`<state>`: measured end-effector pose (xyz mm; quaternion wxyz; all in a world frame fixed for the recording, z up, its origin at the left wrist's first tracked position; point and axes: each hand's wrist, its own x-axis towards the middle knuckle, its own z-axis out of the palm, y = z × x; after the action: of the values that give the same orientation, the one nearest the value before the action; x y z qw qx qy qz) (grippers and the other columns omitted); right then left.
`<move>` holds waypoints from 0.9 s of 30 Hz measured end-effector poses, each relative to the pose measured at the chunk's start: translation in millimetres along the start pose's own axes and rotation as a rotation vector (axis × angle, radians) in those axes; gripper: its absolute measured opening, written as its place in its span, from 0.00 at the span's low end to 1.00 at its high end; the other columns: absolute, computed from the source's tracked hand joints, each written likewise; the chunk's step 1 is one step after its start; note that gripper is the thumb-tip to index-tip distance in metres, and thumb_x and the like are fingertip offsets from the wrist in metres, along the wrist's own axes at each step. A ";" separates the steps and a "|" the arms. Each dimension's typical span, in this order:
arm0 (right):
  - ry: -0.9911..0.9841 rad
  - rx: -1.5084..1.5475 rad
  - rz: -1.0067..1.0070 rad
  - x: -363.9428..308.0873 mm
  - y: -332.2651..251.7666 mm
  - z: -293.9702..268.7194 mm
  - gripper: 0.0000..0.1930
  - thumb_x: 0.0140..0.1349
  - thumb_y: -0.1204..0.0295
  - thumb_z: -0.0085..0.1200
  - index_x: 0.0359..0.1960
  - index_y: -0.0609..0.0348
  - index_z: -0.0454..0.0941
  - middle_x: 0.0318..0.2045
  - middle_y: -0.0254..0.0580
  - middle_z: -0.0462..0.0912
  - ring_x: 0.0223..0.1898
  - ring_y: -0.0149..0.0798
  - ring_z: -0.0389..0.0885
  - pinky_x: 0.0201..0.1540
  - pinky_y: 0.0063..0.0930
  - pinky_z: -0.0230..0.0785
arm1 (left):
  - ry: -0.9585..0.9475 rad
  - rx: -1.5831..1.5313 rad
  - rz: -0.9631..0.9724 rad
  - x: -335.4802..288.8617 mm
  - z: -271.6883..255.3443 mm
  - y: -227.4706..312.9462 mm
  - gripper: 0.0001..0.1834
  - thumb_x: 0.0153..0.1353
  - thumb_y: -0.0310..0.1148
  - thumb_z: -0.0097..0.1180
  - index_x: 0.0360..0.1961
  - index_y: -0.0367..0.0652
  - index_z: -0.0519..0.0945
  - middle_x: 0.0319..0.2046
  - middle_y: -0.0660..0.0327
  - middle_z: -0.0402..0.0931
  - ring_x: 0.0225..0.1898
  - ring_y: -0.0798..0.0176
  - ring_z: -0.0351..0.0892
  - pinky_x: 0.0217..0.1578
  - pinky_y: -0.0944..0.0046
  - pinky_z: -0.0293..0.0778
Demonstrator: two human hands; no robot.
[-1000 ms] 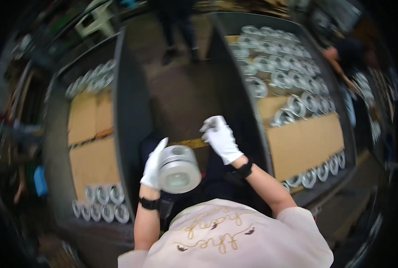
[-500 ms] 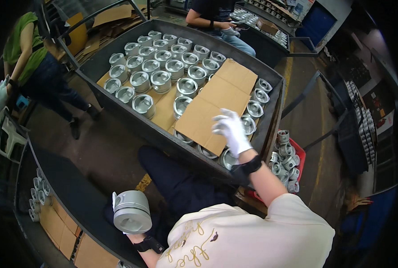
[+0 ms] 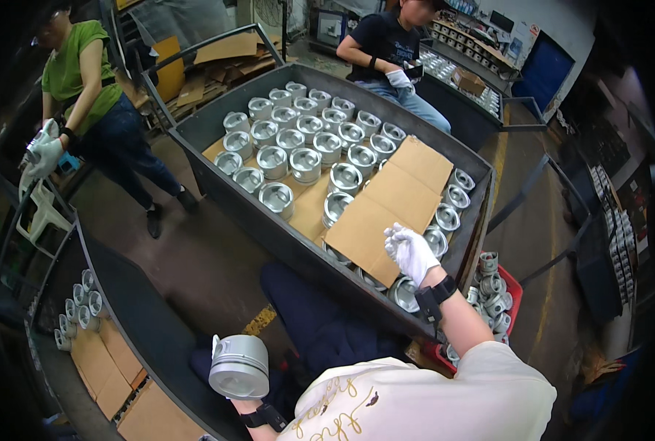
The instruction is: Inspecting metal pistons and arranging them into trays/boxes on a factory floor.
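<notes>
A grey metal piston (image 3: pixel 240 360) rests in my left hand (image 3: pixel 215 345), low at the left. Only a bit of white glove shows past the piston's side; most of the fingers are hidden behind it. My right hand (image 3: pixel 411 253), also in a white glove, is over the near right part of a folded brown cardboard sheet (image 3: pixel 395 206). Its fingers are loosely curled and slightly apart, with nothing visible in them. That sheet lies on top of pistons in a dark bin (image 3: pixel 228 187). Rows of upright pistons (image 3: pixel 305 163) stand in the bin on more cardboard.
A second dark bin (image 3: pixel 132 309) at lower left holds pistons and cardboard. Right of the main bin, a red basket (image 3: pixel 516 294) is piled with pistons. One person (image 3: pixel 85 95) stands at the left; another person (image 3: pixel 390 62) sits beyond the bin holding a phone.
My view has shifted, so the bins appear lower and further right. My right hand's spread fingers have curled in, near the sheet's edge. The piston stays in my left hand.
</notes>
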<state>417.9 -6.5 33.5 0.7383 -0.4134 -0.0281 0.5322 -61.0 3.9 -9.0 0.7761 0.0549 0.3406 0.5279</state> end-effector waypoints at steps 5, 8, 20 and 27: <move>-0.104 -0.022 0.060 -2.4 20.6 32.1 0.15 0.56 0.82 0.45 0.46 0.58 0.64 0.38 0.47 0.75 0.30 0.38 0.77 0.33 0.29 0.76 | -0.080 0.038 0.091 21.2 4.8 -1.1 0.17 0.66 0.50 0.46 0.38 0.48 0.77 0.32 0.59 0.78 0.31 0.57 0.80 0.38 0.54 0.79; -0.143 0.017 0.116 -4.8 35.7 44.1 0.13 0.57 0.81 0.46 0.45 0.57 0.65 0.37 0.48 0.76 0.31 0.40 0.79 0.35 0.30 0.77 | -0.145 0.074 0.114 39.4 13.1 -4.4 0.17 0.66 0.49 0.46 0.39 0.48 0.77 0.33 0.59 0.78 0.32 0.58 0.80 0.38 0.54 0.79; 0.057 -0.118 -0.717 104.6 -272.2 43.3 0.18 0.62 0.72 0.42 0.56 0.50 0.64 0.35 0.47 0.80 0.28 0.37 0.77 0.33 0.31 0.76 | -0.255 0.221 0.204 63.0 10.7 -22.7 0.16 0.67 0.48 0.45 0.44 0.49 0.75 0.38 0.59 0.77 0.34 0.59 0.79 0.39 0.54 0.79; -0.025 -0.166 -0.544 122.2 -239.6 29.1 0.15 0.55 0.82 0.45 0.44 0.51 0.68 0.36 0.46 0.80 0.29 0.39 0.78 0.32 0.31 0.78 | -0.234 0.284 0.321 58.0 -5.4 -27.0 0.16 0.67 0.46 0.45 0.47 0.49 0.74 0.40 0.59 0.76 0.36 0.59 0.79 0.40 0.54 0.78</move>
<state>639.4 87.3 157.3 0.8174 -0.4431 -0.1904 0.3152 -30.8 40.3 -52.4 0.7010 0.2777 0.3061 0.5811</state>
